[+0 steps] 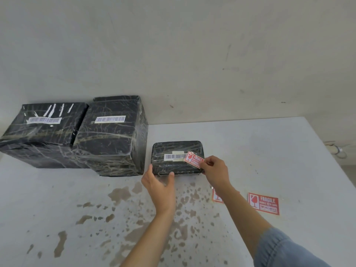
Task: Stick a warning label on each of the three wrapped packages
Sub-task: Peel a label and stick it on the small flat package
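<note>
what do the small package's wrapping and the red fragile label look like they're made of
The small package seems covered in black plastic under clear stretch film: glossy, with pale wrinkle lines and glare. The contents are hidden. The red fragile label held by the right hand looks like printed sticker paper, thin and flexing at its edge; whether it is paper or vinyl is unclear.

Right hand (213, 168) pinches red label (193, 159) over small package (177, 157); left hand (159, 180) steadies it.

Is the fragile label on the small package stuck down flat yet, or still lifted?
Still partly lifted. The fragile label sits tilted over the small package, its near corner pinched by the right hand. How much has adhered, I cannot tell.
</note>
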Motion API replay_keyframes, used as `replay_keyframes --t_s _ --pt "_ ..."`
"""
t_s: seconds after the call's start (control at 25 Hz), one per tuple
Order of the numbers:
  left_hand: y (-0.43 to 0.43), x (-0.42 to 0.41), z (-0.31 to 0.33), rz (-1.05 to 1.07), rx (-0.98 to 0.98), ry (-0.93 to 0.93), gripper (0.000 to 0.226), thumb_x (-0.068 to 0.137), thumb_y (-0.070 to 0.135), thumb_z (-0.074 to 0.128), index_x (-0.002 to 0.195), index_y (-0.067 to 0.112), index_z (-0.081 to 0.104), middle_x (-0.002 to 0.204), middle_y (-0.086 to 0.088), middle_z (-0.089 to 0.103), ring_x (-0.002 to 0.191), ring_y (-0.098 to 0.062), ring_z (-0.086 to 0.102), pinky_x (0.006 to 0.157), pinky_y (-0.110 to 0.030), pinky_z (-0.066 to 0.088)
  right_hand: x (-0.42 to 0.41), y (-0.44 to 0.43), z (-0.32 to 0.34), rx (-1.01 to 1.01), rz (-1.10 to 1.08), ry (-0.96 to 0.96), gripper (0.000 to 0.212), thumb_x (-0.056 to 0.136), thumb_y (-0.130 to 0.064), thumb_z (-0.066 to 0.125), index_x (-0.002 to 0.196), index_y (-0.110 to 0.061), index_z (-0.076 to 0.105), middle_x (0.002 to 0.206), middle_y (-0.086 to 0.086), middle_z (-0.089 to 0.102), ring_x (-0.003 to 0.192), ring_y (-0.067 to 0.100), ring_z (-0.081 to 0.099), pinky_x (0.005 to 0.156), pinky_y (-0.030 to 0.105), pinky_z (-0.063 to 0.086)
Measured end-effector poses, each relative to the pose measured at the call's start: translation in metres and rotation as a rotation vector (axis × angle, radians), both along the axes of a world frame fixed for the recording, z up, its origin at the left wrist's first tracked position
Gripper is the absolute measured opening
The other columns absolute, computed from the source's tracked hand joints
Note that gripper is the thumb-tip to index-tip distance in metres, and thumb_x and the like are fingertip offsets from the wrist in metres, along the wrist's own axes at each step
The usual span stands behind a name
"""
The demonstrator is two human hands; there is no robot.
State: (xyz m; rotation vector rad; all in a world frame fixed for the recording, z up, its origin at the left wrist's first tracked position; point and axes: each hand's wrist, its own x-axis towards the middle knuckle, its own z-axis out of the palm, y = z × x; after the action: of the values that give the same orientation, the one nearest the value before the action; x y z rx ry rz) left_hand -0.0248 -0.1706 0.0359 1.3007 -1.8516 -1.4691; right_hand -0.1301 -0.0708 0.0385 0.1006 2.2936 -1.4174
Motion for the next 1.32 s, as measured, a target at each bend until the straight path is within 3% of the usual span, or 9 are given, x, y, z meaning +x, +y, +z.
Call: replay_keyframes --t_s 0.12,0.32,0.44,0.64,0.8,0.92,1.04,1.2,1.32 --pt "0.015 0.019 0.000 0.101 0.042 0.020 0.070 0.083 0.019 0.066 0.142 0.010 0.029 0.139 -0.013 0.031 0.112 -0.014 0.044 0.091 -0.022 0.037 0.022 0.014 0.002 0.013 0.032 0.017 0.010 0.090 -0.014 0.058 0.080 -0.012 0.059 0.089 0.007 0.068 0.074 0.020 0.062 0.066 0.034 0.054" --pt "0.032 0.053 -0.007 0.182 0.032 0.003 0.065 0.083 0.014 0.067 0.138 0.005 0.034 0.135 -0.016 0.034 0.117 -0.027 0.049 0.094 -0.029 0.045 0.054 0.030 0.002 0.026 0.101 0.022 0.009 0.090 -0.016 0.058 0.085 -0.010 0.060 0.095 0.008 0.069 0.071 0.022 0.063 0.054 0.028 0.046" --pt "0.040 0.074 -0.006 0.214 0.032 -0.005 0.058 0.083 0.010 0.066 0.134 0.003 0.040 0.133 -0.016 0.035 0.112 -0.027 0.051 0.088 -0.024 0.043 0.073 0.039 -0.002 0.024 0.137 0.004 0.009 0.090 -0.015 0.058 0.082 -0.012 0.058 0.095 0.009 0.069 0.065 0.018 0.058 0.050 0.024 0.040" --pt "0.041 0.101 -0.009 0.181 0.065 -0.034 0.054 0.083 0.010 0.067 0.132 0.006 0.046 0.129 -0.013 0.034 0.097 -0.028 0.058 0.085 -0.023 0.042 0.098 0.047 -0.005 0.040 0.172 0.019 0.014 0.090 -0.014 0.058 0.076 -0.016 0.054 0.099 0.010 0.070 0.057 0.010 0.049 0.050 0.021 0.037" --pt "0.027 0.117 -0.016 0.108 0.000 -0.095 0.053 0.080 0.015 0.070 0.127 0.007 0.047 0.126 -0.011 0.035 0.100 -0.030 0.057 0.084 -0.029 0.046 0.110 0.040 -0.007 0.043 0.165 0.000 0.007 0.090 -0.015 0.058 0.085 -0.011 0.058 0.102 0.011 0.070 0.059 0.007 0.049 0.051 0.018 0.036" --pt "0.019 0.123 -0.018 0.002 -0.064 -0.126 0.057 0.082 0.015 0.067 0.132 0.011 0.040 0.132 -0.009 0.032 0.114 -0.027 0.050 0.084 -0.028 0.042 0.114 0.034 -0.004 0.078 0.168 0.046 0.008 0.091 -0.016 0.056 0.087 -0.009 0.059 0.109 0.011 0.064 0.072 0.013 0.055 0.058 0.017 0.040" --pt "0.012 0.123 -0.019 -0.191 -0.196 -0.129 0.066 0.086 0.013 0.060 0.142 0.017 0.026 0.148 -0.004 0.022 0.134 -0.019 0.030 0.098 -0.024 0.033 0.112 0.030 0.005 0.088 0.092 0.224 0.008 0.090 -0.014 0.058 0.086 -0.007 0.059 0.115 0.007 0.053 0.109 0.022 0.049 0.084 0.024 0.037" --pt "-0.008 0.124 -0.030 -0.471 -0.415 -0.174 0.067 0.092 0.024 0.051 0.147 0.020 0.014 0.157 0.006 0.007 0.144 -0.014 0.006 0.118 -0.034 0.015 0.107 0.019 0.017 0.098 0.219 0.168 0.014 0.089 -0.018 0.060 0.078 -0.011 0.056 0.105 0.004 0.052 0.095 0.019 0.052 0.077 0.024 0.037" --pt "-0.021 0.123 -0.036 -0.602 -0.492 -0.220 0.068 0.094 0.036 0.043 0.148 0.018 0.005 0.156 0.010 -0.005 0.145 -0.013 -0.003 0.118 -0.032 0.006 0.099 0.000 0.016 0.148 0.270 0.132 0.014 0.091 -0.020 0.058 0.084 -0.007 0.060 0.106 0.006 0.053 0.089 0.018 0.052 0.075 0.025 0.040"
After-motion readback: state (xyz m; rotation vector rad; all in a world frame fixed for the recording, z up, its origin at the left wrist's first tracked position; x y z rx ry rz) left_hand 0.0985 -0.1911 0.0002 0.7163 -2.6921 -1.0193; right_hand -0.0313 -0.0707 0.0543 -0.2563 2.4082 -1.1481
